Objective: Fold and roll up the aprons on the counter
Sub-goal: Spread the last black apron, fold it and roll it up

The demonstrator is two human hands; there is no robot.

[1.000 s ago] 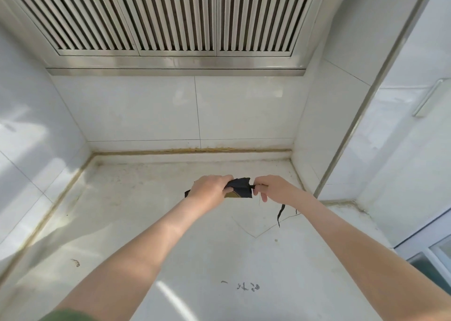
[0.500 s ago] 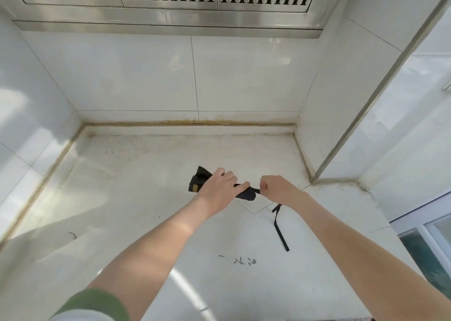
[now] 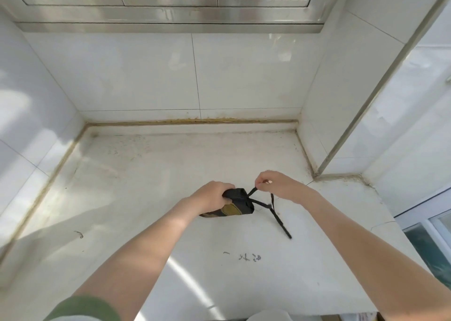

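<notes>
The rolled black apron [image 3: 238,204] sits on the white table [image 3: 122,198], mid-way across and nearer its right side. The left hand [image 3: 211,196] grips it, fingers curled over its top end. Half a second ago the roll stuck out to the left of that hand; now it shows to the right and below, with a tan patch facing the camera. The right hand [image 3: 280,186] has lifted slightly away from the roll, its fingers pinched together on the black strap [image 3: 252,192], which runs taut from the roll. The strap's loose end still trails down across the table.
</notes>
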